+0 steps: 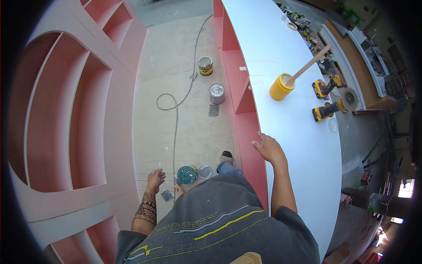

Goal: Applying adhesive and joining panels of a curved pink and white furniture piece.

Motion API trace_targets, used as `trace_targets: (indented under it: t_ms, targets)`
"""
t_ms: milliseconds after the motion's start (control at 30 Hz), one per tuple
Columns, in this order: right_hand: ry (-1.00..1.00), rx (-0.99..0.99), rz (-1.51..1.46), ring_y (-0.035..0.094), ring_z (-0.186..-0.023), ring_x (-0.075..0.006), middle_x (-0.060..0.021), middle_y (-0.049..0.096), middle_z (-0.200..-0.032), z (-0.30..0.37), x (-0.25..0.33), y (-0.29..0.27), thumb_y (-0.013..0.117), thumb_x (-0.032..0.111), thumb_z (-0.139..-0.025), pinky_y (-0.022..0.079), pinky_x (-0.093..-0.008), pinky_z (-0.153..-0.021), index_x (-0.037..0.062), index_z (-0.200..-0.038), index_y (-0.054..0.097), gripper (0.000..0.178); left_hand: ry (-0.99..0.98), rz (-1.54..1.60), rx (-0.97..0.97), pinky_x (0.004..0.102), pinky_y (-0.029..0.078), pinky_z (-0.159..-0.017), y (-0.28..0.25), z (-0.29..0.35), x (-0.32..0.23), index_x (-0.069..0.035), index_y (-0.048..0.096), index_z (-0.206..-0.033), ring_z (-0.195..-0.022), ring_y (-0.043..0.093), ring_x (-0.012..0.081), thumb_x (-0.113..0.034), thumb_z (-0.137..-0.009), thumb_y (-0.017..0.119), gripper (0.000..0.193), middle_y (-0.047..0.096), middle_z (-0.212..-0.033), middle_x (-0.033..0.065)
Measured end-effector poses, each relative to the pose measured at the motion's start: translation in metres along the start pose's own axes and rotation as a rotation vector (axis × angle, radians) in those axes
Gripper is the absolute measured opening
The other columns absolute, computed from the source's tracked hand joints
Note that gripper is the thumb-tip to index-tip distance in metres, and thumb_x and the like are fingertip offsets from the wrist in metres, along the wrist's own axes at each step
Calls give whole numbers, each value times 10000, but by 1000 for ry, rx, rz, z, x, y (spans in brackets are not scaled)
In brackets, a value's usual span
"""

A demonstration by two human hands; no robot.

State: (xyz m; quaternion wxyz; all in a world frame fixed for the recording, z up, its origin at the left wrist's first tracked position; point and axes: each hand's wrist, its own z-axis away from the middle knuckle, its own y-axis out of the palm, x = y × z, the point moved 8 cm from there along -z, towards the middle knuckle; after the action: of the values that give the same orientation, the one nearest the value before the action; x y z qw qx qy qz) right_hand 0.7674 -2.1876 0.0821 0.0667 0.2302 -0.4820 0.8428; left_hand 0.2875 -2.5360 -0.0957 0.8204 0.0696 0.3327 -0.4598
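A long white table (299,163) runs from near to far on the right, its left side built of open pink compartments (252,149). On it, right of the middle, stands a yellow tub (280,89) with a wooden stick (311,64) leaning out toward the far right; a drill (324,89) and a grinder (327,112) lie near its right edge, with workshop clutter beyond. On the left rises a pale pink shelf unit (121,145) with rounded openings. Between them lies a beige floor (151,136), crossed by a looping grey hose (176,132), with a yellow-and-black can (205,69) at the far end and a silver can (216,93) nearer, a grey square pad (213,110) just beside it. The right grip (271,151) is released, fingers spread over the table's left edge; whether it touches is unclear. The yellow tub lies farther off, well apart from it. The left grip (154,181) is loosely bent and shows nothing held, above the floor, left of a green-topped can (187,174) and a round grey lid (205,172).
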Motion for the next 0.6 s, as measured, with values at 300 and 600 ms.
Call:
trace_targets:
  t_ms: [300, 600]
  targets:
    - [-10, -74, 144, 419, -1420, -539, -404, 307, -1592, -96, 10, -9, 698, 420, -959, 389, -517, -1181, -69, -1532, 426, 800, -99, -253, -105, 286, 520, -664, 19, -21, 1, -24, 677, -1117, -792, 666, 140, -306, -1028, 605, 304, 717, -920, 70]
    - [406, -6, 12, 425, -1395, -563, -419, 276, -1586, -135, 7, 7, 741, 405, -933, 400, -535, -1163, -84, -1601, 243, 965, -155, -772, 237, 424, 550, -892, 14, -119, 27, 70, 715, -1107, -956, 719, 322, -317, -966, 677, 413, 758, -1023, 202]
